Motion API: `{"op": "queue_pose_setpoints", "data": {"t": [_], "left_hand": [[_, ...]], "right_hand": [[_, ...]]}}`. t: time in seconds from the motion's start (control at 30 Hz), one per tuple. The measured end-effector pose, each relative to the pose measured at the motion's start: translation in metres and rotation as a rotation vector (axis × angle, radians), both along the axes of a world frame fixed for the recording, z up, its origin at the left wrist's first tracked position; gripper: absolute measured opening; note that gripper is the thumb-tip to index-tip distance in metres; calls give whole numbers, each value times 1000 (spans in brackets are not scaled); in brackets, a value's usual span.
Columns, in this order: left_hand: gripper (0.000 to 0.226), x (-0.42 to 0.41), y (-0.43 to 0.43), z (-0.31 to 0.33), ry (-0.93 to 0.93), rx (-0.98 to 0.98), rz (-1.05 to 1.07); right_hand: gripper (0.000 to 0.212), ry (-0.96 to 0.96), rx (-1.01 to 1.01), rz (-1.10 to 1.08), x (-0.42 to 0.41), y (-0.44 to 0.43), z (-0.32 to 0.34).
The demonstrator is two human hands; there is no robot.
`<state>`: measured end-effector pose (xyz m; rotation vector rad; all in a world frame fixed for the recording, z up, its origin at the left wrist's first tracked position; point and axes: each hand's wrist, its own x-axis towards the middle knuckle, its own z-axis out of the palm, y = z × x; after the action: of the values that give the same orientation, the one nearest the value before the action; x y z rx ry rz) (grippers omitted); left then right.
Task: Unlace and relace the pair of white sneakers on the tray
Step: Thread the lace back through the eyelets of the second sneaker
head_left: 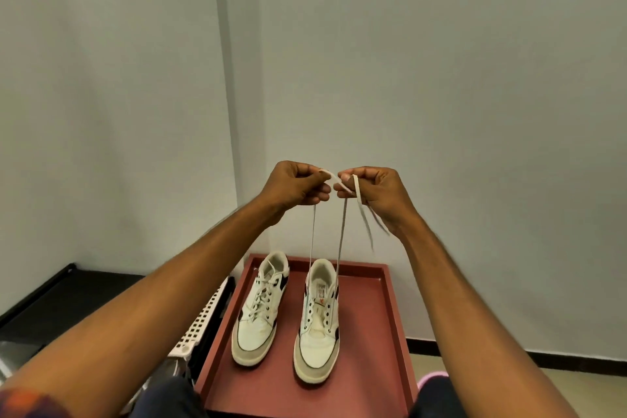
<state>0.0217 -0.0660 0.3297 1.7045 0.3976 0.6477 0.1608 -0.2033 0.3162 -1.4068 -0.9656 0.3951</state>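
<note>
White leather sneakers with dark trim sat on the red rectangular tray, the left one laced, the right one seemingly threaded only through its lowest eyelets, while my left hand and right hand held its flat white lace aloft, fingers pinching an end each.

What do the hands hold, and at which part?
Both hold the lace of the sneaker on the right: the left hand pinches one strand near its free end, the right hand the other.
</note>
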Motion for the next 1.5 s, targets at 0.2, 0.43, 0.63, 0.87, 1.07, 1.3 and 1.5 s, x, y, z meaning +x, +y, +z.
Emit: {"op": "queue_pose_setpoints", "data": {"t": [0.2,0.43,0.63,0.87,1.07,1.3,1.5], "left_hand": [[12,6,11,42,-41,59,79],[12,13,18,78,-105,87,46],[18,16,17,109,-171,104,6],[16,23,25,130,-299,5,47],[19,28,29,139,-244,49,38],[37,31,34,147,-97,403,117],[41,40,22,144,-120,356,48]], "right_hand": [[17,-45,-10,10,8,1,36],[19,-80,80,-13,13,9,66],[32,-109,143,-76,15,20,91],[19,-68,194,-137,14,31,103],[18,36,283,-146,7,37,107],[21,1,359,-148,7,47,103],[25,7,392,-133,4,57,105]]}}
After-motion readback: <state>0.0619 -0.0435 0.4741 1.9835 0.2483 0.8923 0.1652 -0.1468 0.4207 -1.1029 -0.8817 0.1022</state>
